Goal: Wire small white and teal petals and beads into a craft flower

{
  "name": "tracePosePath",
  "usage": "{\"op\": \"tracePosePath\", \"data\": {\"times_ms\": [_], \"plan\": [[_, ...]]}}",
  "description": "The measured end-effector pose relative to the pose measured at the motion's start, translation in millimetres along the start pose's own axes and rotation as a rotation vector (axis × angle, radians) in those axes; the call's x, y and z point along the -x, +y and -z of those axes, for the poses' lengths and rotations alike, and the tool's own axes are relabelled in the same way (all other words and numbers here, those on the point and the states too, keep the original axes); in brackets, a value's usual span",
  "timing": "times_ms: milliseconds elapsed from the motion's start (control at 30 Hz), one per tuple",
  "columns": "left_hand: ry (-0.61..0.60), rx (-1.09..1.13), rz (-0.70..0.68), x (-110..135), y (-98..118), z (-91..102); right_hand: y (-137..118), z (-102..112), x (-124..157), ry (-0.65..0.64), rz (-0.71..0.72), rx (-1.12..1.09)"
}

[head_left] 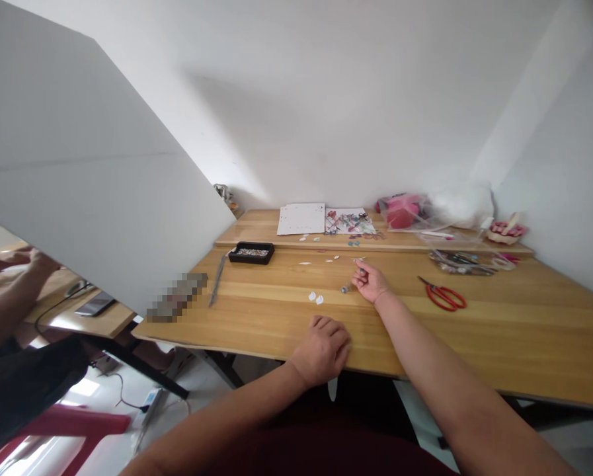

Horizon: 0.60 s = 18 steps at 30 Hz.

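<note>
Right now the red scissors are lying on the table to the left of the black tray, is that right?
Not quite. The head view shows the red scissors lying on the table well to the right of the black tray, beyond the right hand.

Near edge: I see bare wooden table (499,344) along the front, open from my left hand (320,349) rightward.
Centre: two small white petals (316,298) and a tiny bead (344,289) lie just beside my right hand (370,282); low, easy to pass over.
Left: black tray (251,252) and a long metal strip (217,281) bar the left approach; the grey partition (88,178) walls off that side.
Right: red scissors (443,295) lie alone, with clear wood around them.
Far: white sheet (301,219), patterned sheet (348,221), pink bag (400,210) and clear packets (462,261) crowd the rear.
Beyond partition: another person's arm (8,291), well apart.
</note>
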<state>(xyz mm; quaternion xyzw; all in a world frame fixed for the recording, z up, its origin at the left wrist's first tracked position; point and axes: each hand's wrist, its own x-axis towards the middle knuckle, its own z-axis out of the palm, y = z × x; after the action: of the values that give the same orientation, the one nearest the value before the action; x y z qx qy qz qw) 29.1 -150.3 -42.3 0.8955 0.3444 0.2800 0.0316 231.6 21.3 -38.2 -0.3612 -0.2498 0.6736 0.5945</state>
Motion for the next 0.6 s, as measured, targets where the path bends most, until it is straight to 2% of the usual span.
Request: {"op": "tracePosePath", "data": {"times_ms": [600], "plan": [[0.012,0.023,0.008,1.1,1.1,-0.1,1.5,2.4,-1.6,0.01,0.002,0.0]]}}
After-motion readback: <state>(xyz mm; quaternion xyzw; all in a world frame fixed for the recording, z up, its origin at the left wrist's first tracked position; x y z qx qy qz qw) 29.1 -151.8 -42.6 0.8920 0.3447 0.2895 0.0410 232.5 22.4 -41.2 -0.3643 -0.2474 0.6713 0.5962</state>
